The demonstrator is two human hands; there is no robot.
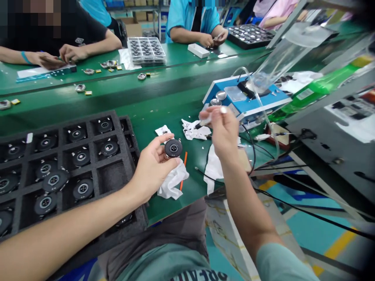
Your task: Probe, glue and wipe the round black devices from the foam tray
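A round black smartwatch case point(173, 148) is held up in my left hand point(155, 162), gripped by its edge between thumb and fingers. Its back, with a ring and small contacts, faces me. My right hand point(224, 130) is raised to the right of it, fingers closed in a pinch and slightly blurred. Something pale and thin with a dark tip shows by those fingers, but I cannot make out what it is. Below the watch case lies a crumpled white cloth point(174, 181) beside an orange stick point(185, 164). Stained white tissue point(195, 130) lies behind, near my right hand.
A black foam tray point(113, 177) with several watch cases fills the left. A blue machine point(263, 103) with a clear cylinder, a green bottle point(319, 91) and cables point(252, 156) crowd the right. Co-workers point(193, 23) sit across the green bench point(164, 97), where small parts lie.
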